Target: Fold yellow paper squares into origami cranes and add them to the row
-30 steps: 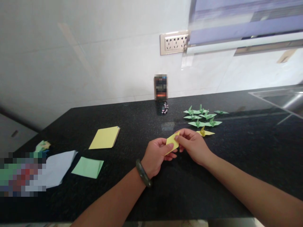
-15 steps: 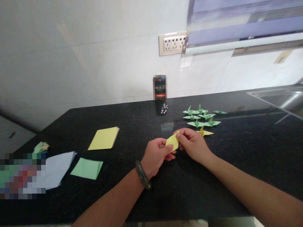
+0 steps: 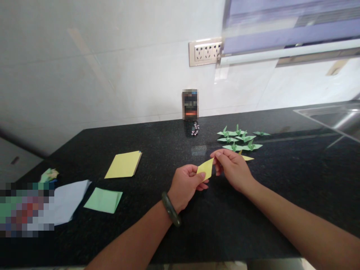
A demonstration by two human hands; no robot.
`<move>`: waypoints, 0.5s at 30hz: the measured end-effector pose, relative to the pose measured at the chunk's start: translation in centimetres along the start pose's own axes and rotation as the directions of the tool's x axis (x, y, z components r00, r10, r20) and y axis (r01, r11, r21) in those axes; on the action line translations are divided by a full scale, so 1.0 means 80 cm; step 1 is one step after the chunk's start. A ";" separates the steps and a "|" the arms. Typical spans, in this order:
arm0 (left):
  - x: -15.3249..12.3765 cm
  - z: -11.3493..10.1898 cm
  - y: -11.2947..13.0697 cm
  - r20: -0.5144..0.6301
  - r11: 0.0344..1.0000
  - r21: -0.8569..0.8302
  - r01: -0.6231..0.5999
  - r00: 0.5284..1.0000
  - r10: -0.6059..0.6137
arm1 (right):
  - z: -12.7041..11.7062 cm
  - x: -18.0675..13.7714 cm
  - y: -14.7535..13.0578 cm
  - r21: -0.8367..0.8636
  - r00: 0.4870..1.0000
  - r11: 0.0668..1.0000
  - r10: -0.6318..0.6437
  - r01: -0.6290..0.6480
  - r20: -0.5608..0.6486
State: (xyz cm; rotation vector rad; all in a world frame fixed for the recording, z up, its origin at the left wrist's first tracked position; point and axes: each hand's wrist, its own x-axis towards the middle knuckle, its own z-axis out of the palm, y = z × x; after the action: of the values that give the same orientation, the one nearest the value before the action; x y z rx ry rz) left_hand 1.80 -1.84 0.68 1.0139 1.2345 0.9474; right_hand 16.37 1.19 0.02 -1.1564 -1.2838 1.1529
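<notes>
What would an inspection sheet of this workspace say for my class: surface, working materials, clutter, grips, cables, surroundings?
Surface: dark speckled countertop.
Working materials: folded yellow paper in hand; yellow paper stack and folded green paper to the left; green paper cranes and a partly hidden yellow crane to the right.
Clutter: white sheets, partly under a blurred-out patch; beaded string; crumpled greenish item.
Grips: left grip holds the folded yellow paper; right grip is at its upper corner, contact unclear.
Cables: nothing seen.
Surroundings: pale wall, socket panel, purple panel.
</notes>
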 end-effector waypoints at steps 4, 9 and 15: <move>-0.002 0.002 0.002 -0.035 0.999 -0.003 -0.034 0.999 0.033 | 0.007 -0.007 -0.002 0.068 0.998 0.996 0.055 -0.055 0.010; -0.005 0.005 0.000 -0.009 0.996 0.005 -0.088 0.996 0.088 | 0.019 -0.017 0.000 0.038 0.986 0.992 0.119 -0.124 0.116; -0.005 0.006 -0.001 0.003 0.998 0.014 -0.069 0.998 0.069 | 0.018 -0.013 0.005 0.163 0.984 0.973 0.152 -0.165 0.088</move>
State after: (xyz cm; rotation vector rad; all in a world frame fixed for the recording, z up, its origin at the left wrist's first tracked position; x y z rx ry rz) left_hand 2.25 -2.26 0.73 1.0739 1.2118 0.9914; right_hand 14.99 0.12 -0.48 -1.1132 -1.1406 1.4074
